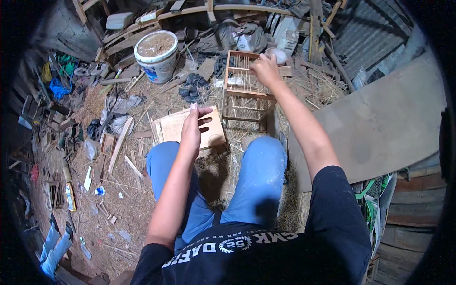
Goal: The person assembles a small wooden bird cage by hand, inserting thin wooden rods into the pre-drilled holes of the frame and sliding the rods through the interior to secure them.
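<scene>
A small wooden cage (243,91) with thin upright bars stands in front of me, beyond my knees. My right hand (267,71) is at the cage's upper right side, its fingers curled together in a pinch. What lies between those fingertips, if anything, is too small to make out. My left hand (192,130) hovers over a pale wooden board (213,134) lying beyond my left knee. Its fingers are stretched out and apart, with nothing visible in them. Just past my right hand sits a whitish bowl (279,55).
A white bucket (156,71) filled with brownish loose material stands at the far left. A large flat sheet (375,118) leans in on the right. Wood scraps, sawdust, cloths and a yellow tube (70,197) litter the floor at left. Long planks (228,8) lie at the back.
</scene>
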